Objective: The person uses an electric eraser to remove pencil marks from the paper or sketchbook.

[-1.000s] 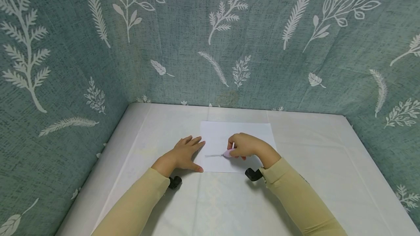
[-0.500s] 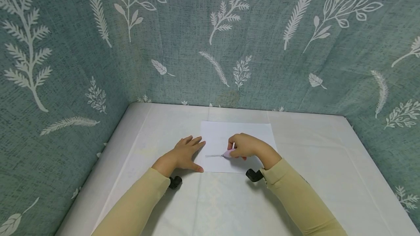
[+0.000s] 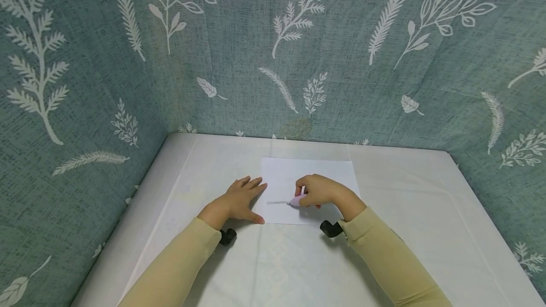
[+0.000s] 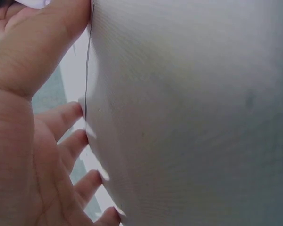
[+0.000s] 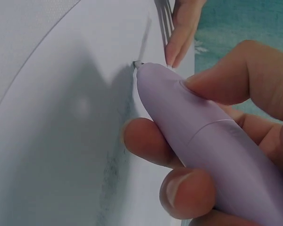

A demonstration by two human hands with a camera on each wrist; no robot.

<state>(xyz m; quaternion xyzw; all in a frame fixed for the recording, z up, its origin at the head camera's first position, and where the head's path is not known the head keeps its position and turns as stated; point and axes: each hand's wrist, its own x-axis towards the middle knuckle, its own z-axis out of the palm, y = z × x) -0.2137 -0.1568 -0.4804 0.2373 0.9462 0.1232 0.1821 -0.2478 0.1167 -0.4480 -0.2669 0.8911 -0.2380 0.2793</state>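
Observation:
A white sheet of paper (image 3: pixel 281 169) lies on the white-covered table. My left hand (image 3: pixel 236 203) rests with fingers spread along the sheet's left edge, fingertips and thumb at that edge. Above the sheet, my right hand (image 3: pixel 319 189) grips a thick lavender pen-shaped tool (image 5: pixel 193 117) between thumb and fingers. Its small metal tip (image 5: pixel 138 64) points left, right at the end of a thin grey line (image 3: pixel 276 202) on the paper. Dark smudges (image 5: pixel 111 179) show beneath the tool in the right wrist view. Part of the tool's body is hidden in the palm.
The white tabletop (image 3: pixel 409 212) surrounds the sheet. Green cloth (image 3: pixel 239 27) with white leaf prints hangs behind it and at both sides. A black wrist mount (image 3: pixel 330 228) sticks out by my right cuff, another black mount (image 3: pixel 228 237) by my left.
The tip of the tool has shifted very slightly toward me, and the right hand's fingers have tilted a little. My left hand and the sheet stay in place.

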